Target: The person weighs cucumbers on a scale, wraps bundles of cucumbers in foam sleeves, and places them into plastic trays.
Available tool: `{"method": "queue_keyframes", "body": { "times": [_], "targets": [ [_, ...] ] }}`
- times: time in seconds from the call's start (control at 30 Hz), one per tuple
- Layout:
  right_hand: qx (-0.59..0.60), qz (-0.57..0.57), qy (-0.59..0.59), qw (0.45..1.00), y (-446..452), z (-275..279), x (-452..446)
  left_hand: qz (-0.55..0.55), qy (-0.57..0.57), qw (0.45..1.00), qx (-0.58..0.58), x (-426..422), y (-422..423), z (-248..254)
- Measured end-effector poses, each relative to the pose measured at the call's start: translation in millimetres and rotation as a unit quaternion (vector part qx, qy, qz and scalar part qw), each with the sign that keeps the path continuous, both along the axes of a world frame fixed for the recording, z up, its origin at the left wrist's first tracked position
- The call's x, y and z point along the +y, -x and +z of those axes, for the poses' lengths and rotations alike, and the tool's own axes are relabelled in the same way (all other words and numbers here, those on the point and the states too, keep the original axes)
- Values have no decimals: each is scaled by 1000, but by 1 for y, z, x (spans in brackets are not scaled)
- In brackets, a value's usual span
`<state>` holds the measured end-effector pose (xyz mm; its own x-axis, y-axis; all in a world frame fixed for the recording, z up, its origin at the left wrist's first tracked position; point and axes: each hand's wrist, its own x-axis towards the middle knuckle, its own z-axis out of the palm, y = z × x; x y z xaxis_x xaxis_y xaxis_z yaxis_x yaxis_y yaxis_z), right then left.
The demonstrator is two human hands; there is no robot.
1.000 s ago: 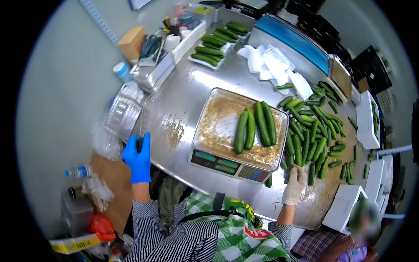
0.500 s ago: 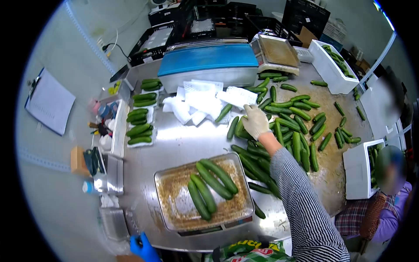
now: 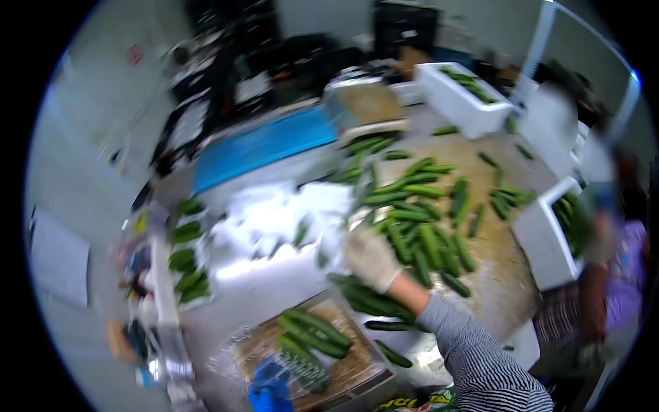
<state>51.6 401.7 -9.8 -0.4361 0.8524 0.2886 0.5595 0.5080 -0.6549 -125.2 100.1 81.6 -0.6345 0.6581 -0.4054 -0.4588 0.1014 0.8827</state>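
Note:
My right hand (image 3: pixel 373 259), in a pale glove, is over the table at the left edge of a pile of green cucumbers (image 3: pixel 429 244). Motion blur smears its fingers, so what they hold, if anything, is unclear. Larger dark cucumbers (image 3: pixel 374 299) lie just below it. My left hand (image 3: pixel 271 386), in a blue glove, is at the front of a metal weighing tray (image 3: pixel 384 367). Its fingers appear closed on a clear plastic bag (image 3: pixel 230 353), which spreads over the tray's left side. Several cucumbers (image 3: pixel 316 333) rest on the tray, one partly under printed film.
White sheets (image 3: pixel 264 216) lie heaped behind the tray, before a blue-lidded box (image 3: pixel 268 144). Packed cucumbers (image 3: pixel 185 261) line the left side. A scale (image 3: pixel 367 106) stands at the back. White foam boxes (image 3: pixel 460 99) hold cucumbers; another person (image 3: pixel 621 275) is at the right.
The view has swung and blurred. My left hand has come up from the lower left edge to the tray with clear plastic. My right hand has drawn nearer, away from the cucumber it touched.

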Motion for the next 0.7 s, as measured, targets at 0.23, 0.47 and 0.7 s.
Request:
{"method": "queue_keyframes", "body": {
  "times": [0.23, 0.47, 0.7],
  "targets": [
    [258, 78, 301, 915, -76, 32, -218, -250, -13, 962, -110, 40, -87, -15],
    [177, -120, 225, 951, -111, 34, -284, -418, -30, 894, -155, 1, -105, -23],
    [320, 17, 133, 938, -108, -3, -296, -467, 13, 881, -72, -24, -122, 13]
  ]
}}
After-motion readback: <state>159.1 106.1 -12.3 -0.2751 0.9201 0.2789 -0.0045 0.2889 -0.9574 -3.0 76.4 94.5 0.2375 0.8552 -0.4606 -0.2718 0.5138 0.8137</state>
